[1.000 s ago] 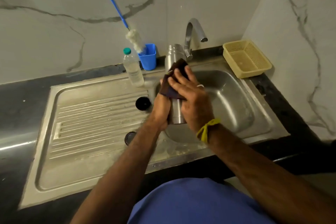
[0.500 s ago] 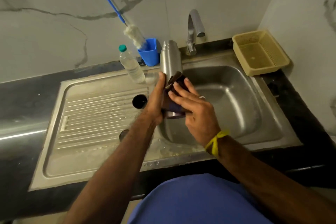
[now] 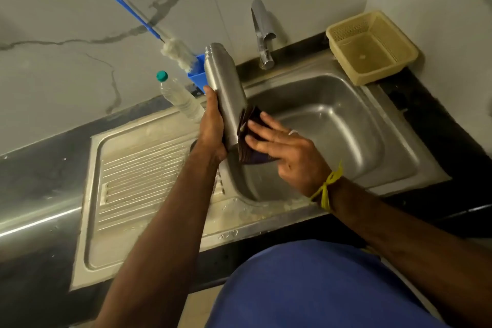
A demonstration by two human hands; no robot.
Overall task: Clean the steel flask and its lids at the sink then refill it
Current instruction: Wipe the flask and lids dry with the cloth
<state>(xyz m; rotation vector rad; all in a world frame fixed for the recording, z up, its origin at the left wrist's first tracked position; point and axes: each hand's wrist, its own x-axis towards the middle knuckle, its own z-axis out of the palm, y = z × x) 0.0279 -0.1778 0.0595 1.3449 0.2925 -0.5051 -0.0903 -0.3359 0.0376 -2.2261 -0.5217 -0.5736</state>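
Steel flask (image 3: pixel 226 88) tilts above the sink (image 3: pixel 332 125) basin's left rim; left hand (image 3: pixel 213 128) grips its base, right hand (image 3: pixel 282 149) presses a dark cloth (image 3: pixel 249 138) flat-fingered against it.

Single head-worn view, looking forward and steeply down, close above sink (image 3: pixel 332 125) (wide-angle bend at edges); wall behind.

yellow basket (image 3: pixel 372 48) on counter right of tap (image 3: pixel 262 32); clear bottle (image 3: pixel 179 98) (teal cap) beside blue cup (image 3: pixel 197 78) holding brush (image 3: pixel 175 52).
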